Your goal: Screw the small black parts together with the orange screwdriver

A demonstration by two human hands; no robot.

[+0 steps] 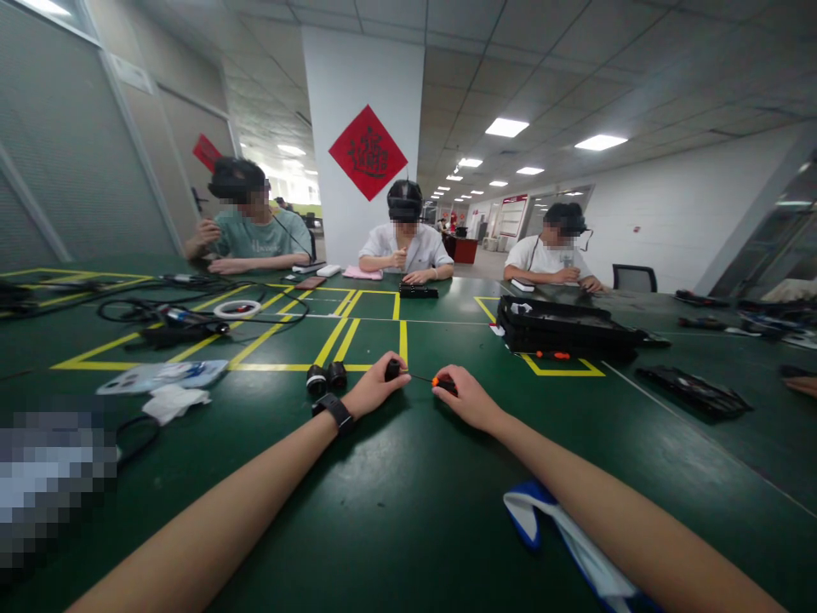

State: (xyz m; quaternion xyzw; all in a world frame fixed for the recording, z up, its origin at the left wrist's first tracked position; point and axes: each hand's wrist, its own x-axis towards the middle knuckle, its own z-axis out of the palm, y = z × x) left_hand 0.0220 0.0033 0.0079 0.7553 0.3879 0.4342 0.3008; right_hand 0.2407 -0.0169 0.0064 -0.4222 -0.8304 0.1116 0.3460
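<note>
gripping an orange-and-black screwdriver (445, 386), likely light, best held by its handle, right hand (472, 400) faced left hand (372, 388), clasping rounded black part (391, 369).

The table (363, 519) is green, with yellow tape (403, 342) stuck on it past the left hand (378, 385). Two small dark round things (337, 375) sit just left of that hand. A white tissue (175, 403) lies farther left. A big black tray (562, 330) sits past the right hand (471, 398). A blue-and-white strip (591, 545) lies on the near side of that hand.
</note>
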